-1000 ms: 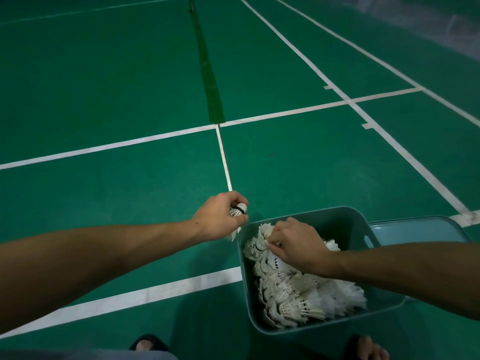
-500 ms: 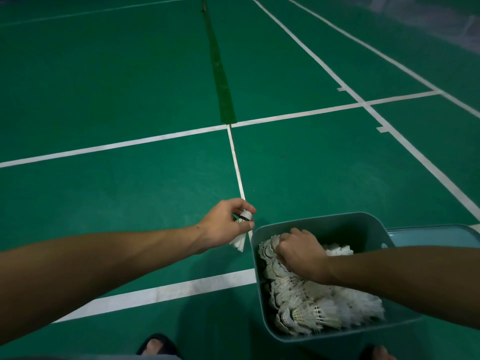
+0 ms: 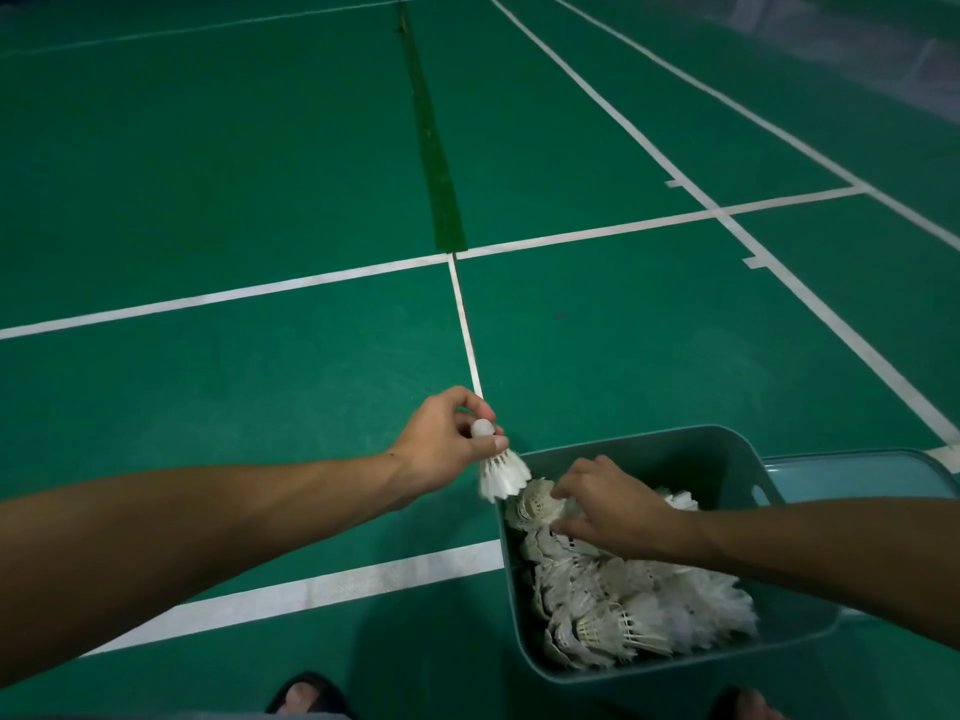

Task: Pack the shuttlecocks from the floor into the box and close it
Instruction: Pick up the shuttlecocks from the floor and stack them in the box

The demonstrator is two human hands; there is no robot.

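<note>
The left hand (image 3: 447,449) pinches one shuttlecock (image 3: 501,472) by its cork, skirt down, just beside the near-left rim of the box (image 3: 675,449) at lower right, while the right hand (image 3: 613,511), fingers spread, presses the packed shuttlecocks (image 3: 623,605) down, apparently clearing room.

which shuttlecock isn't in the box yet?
The shuttlecock pinched by the left hand, cork up, skirt hanging at the box corner. All others lie piled inside.
</note>
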